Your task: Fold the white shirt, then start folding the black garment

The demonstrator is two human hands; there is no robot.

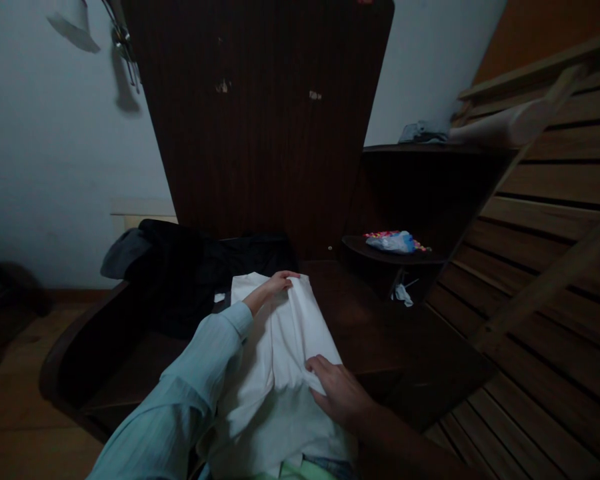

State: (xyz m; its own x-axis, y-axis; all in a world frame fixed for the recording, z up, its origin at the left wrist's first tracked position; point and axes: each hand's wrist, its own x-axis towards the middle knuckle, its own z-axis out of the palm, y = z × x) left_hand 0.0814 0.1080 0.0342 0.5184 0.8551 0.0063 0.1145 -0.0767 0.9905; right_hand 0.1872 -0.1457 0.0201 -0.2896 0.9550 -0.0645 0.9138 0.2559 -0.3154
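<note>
A white garment [285, 347] lies lengthwise on a dark wooden table [410, 360] in front of me. My left hand [279, 283], in a light blue sleeve, reaches to the far end of the cloth and pinches its edge with closed fingers. My right hand [341, 393] rests on the near right part of the same cloth, its fingers closed on a fold there. A ridge of cloth runs between the two hands.
Dark clothing [200, 267] is heaped at the table's far left. A tall dark wooden board [260, 120] stands behind. A small shelf at right holds a blue plastic packet [395, 241]. A slatted wooden frame [545, 253] leans along the right side.
</note>
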